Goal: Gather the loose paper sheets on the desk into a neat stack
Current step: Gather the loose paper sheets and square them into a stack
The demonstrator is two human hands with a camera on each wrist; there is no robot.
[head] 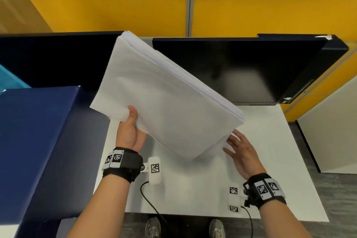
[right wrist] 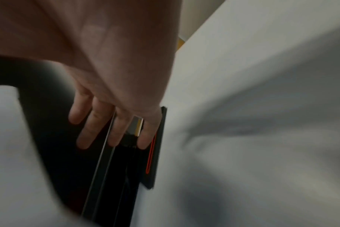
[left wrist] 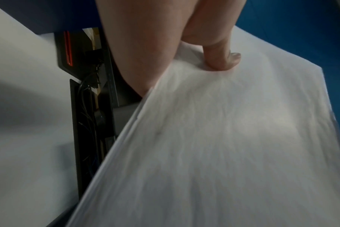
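While lifted off the bench (head: 270, 160), stack (head: 164, 102) tilted mid-air in front of monitor (head: 241, 69).
Left hand (head: 129, 131) grip clamped on stack's near-left edge, thumb (left wrist: 223, 56) pressing on top sheet. Right hand (head: 243, 152) fingers (right wrist: 99, 121) apart and straight, at stack's lower right corner, holding nothing.

Both forearms are bare, and each wrist carries a broad black strap: the left strap (head: 123, 164) and the right strap (head: 264, 189) both bear white tags printed with black square codes. A white camera block with the same kind of code is fixed to the inner side of each strap, the left block (head: 154, 170) and the right block (head: 234, 198), each trailing a thin black cable (head: 152, 205). Grey shoes (head: 153, 228) show at the lower edge.
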